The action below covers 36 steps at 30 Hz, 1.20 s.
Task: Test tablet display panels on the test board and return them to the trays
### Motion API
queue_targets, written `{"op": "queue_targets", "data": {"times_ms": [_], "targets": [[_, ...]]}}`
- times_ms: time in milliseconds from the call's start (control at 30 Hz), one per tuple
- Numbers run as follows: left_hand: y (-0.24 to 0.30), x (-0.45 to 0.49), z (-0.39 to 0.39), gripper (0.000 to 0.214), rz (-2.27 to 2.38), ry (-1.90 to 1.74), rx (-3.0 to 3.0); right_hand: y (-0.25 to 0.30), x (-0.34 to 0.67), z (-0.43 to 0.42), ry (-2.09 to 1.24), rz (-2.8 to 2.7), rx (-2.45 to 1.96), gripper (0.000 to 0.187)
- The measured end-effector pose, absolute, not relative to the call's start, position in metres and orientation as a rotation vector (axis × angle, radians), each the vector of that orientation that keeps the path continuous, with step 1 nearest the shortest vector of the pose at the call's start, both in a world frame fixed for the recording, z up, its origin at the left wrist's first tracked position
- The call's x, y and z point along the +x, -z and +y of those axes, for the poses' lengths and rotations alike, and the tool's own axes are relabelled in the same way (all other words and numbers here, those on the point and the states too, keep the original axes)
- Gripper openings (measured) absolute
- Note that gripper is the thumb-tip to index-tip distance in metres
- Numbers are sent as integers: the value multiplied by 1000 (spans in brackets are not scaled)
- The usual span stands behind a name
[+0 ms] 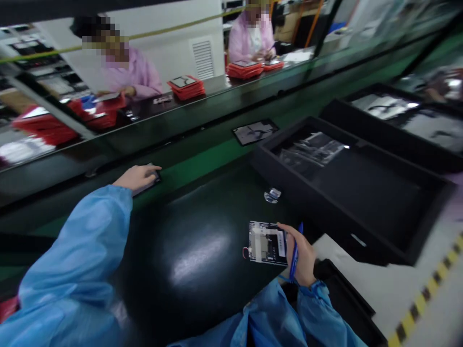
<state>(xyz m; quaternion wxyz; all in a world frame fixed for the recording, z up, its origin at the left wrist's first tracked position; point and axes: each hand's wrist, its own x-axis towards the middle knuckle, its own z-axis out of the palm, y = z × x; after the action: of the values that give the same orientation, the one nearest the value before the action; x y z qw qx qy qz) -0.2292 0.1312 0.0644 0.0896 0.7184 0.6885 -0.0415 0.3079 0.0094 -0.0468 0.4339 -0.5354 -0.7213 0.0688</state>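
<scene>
My left hand (137, 176) reaches out to the green conveyor belt (202, 161) and rests its fingers on a flat dark device (150, 182) lying there. My right hand (300, 253) is closed on a small circuit board (266, 242) with white tape, held just above the black bench mat (195, 236). A blue pen-like tool (294, 250) is also tucked in that hand. Both arms wear blue sleeves.
A black tray (361, 193) with plastic bags stands to the right, more trays behind it. Another flat device (255, 131) lies further up the belt. A small shiny piece (272, 195) sits on the mat. Two people in pink sit across, beside red tray stacks (186, 87).
</scene>
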Motion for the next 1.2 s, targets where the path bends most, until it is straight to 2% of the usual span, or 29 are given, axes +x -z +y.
{"op": "queue_targets", "data": {"times_ms": [133, 200, 300, 433, 567, 667, 867, 967, 1100, 1200], "targets": [[-61, -107, 169, 61, 1770, -62, 2463, -6, 351, -2, 315, -1514, -1458, 26], [-62, -42, 182, 60, 1584, -328, 2622, -24, 380, -1, 442, -1410, -1621, 27], [-73, 51, 204, 57, 1390, -597, 2720, -24, 415, 6, 479, -1424, -1793, 40], [-83, 158, 240, 54, 1319, -420, 2693, -1, 427, 13, 386, -1371, -1876, 41], [-73, 233, 254, 85, 1352, -161, 2621, 5, 420, 14, 358, -1301, -1877, 33], [-69, 253, 248, 88, 1405, -123, 2627, 2, 419, 13, 347, -1291, -1878, 32], [-111, 241, 245, 63, 1506, -387, 2737, 1, 420, 9, 337, -1317, -1880, 35], [-136, 229, 258, 62, 1702, -418, 2730, 2, 423, 6, 357, -1414, -1861, 40], [-151, 204, 273, 49, 1741, -305, 2719, 1, 428, 1, 343, -1558, -1829, 28], [-156, 173, 270, 49, 1773, -561, 2623, 2, 431, 1, 325, -1570, -1824, 28]]}}
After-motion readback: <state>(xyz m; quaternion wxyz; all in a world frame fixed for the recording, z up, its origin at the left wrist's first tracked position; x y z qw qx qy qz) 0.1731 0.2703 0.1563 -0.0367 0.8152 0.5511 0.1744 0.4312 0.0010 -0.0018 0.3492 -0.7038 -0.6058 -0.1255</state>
